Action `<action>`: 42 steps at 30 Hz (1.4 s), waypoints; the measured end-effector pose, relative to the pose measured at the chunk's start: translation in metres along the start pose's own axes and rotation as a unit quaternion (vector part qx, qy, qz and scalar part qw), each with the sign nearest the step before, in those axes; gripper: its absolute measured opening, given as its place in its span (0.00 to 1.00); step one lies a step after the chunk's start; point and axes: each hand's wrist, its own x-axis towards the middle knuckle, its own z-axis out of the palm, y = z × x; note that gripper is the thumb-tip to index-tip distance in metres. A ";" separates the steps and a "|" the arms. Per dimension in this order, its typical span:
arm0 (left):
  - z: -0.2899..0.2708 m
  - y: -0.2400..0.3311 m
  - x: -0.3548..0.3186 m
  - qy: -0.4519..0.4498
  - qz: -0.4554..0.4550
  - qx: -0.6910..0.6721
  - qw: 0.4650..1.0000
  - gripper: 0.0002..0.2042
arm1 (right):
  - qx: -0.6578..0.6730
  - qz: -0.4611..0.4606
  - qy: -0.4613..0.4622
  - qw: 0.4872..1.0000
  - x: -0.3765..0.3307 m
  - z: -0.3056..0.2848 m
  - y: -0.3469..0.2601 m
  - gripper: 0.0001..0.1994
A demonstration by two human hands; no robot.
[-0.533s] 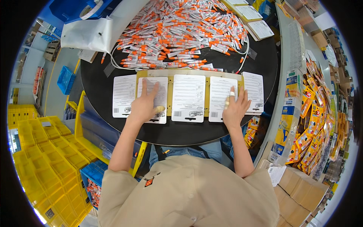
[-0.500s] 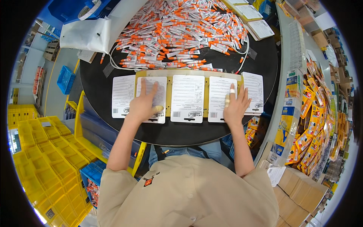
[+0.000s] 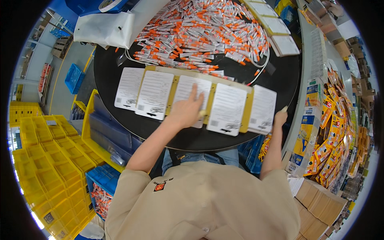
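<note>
Five white printed cards lie in a row on a yellow jig (image 3: 173, 90) on the round black table (image 3: 188, 140). My left hand (image 3: 185, 111) lies flat, fingers spread, on the middle card (image 3: 197, 87). My right hand (image 3: 280, 117) is at the table's right edge, just beside the rightmost card (image 3: 262, 108). Its fingers are curled and something small and pale shows at its tip; I cannot tell whether it holds anything. Behind the cards lies a big heap of small orange-and-white tubes (image 3: 200, 32).
A white bag (image 3: 105, 28) sits at the table's far left, and more white cards (image 3: 280, 43) lie at the far right. Yellow crates (image 3: 44, 160) and blue bins (image 3: 74, 78) stand to the left. Orange-yellow packets (image 3: 328, 132) and cardboard boxes (image 3: 320, 204) are on the right.
My left hand slid right from the second card to the middle card. My right hand left the fourth card and went to the table's right edge.
</note>
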 end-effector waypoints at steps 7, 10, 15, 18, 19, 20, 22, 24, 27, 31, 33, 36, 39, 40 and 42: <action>-0.049 -0.098 -0.032 0.266 0.067 -0.163 0.948 0.20 | 0.226 -0.022 -0.063 0.972 -0.260 -0.040 -0.009 0.22; -0.049 -0.074 -0.036 0.250 -0.004 -0.455 0.854 0.17 | 0.266 0.102 -0.492 0.823 -0.307 -0.098 -0.021 0.17; 0.022 -0.012 -0.039 0.166 0.128 -0.416 0.885 0.11 | 0.385 -0.191 -0.291 0.855 -0.240 -0.120 -0.057 0.09; 0.063 0.018 -0.052 0.077 0.059 -0.444 0.891 0.13 | 0.096 -0.376 0.116 0.914 -0.154 -0.090 -0.065 0.21; 0.070 0.022 -0.057 0.045 0.054 -0.465 0.882 0.13 | 0.012 -0.308 0.141 0.941 -0.134 -0.076 -0.063 0.28; 0.073 0.022 -0.062 0.085 0.024 -0.414 0.906 0.13 | -0.033 -0.151 0.070 0.986 -0.113 -0.061 -0.061 0.32; 0.073 0.011 -0.075 0.187 -0.029 -0.314 0.930 0.12 | 0.092 -0.022 -0.001 0.995 -0.087 -0.039 -0.051 0.33; 0.064 -0.021 -0.093 0.220 -0.114 -0.294 0.923 0.12 | 0.219 0.090 -0.034 0.971 -0.088 -0.024 -0.036 0.35; 0.050 -0.080 -0.105 0.231 -0.229 -0.306 0.895 0.12 | 0.311 0.149 -0.061 0.937 -0.139 -0.012 -0.014 0.35; 0.028 -0.141 -0.100 0.288 -0.277 -0.222 0.889 0.11 | 0.282 0.086 -0.022 0.955 -0.240 0.000 0.001 0.32; 0.018 -0.163 -0.102 0.318 -0.262 -0.206 0.888 0.12 | 0.325 0.051 -0.051 0.943 -0.268 -0.004 0.002 0.30; 0.010 -0.188 -0.105 0.319 -0.248 -0.218 0.889 0.13 | 0.321 0.002 -0.138 0.937 -0.272 -0.028 -0.009 0.32; 0.013 -0.201 -0.106 0.347 -0.244 -0.307 0.852 0.13 | 0.066 -0.314 0.010 0.947 -0.234 -0.075 -0.037 0.44; 0.015 -0.202 -0.104 0.388 -0.233 -0.330 0.828 0.13 | 0.033 -0.420 -0.035 0.906 -0.219 -0.088 -0.051 0.43; 0.015 -0.197 -0.105 0.431 -0.195 -0.405 0.782 0.14 | -0.114 -0.532 -0.104 0.833 -0.200 -0.104 -0.083 0.32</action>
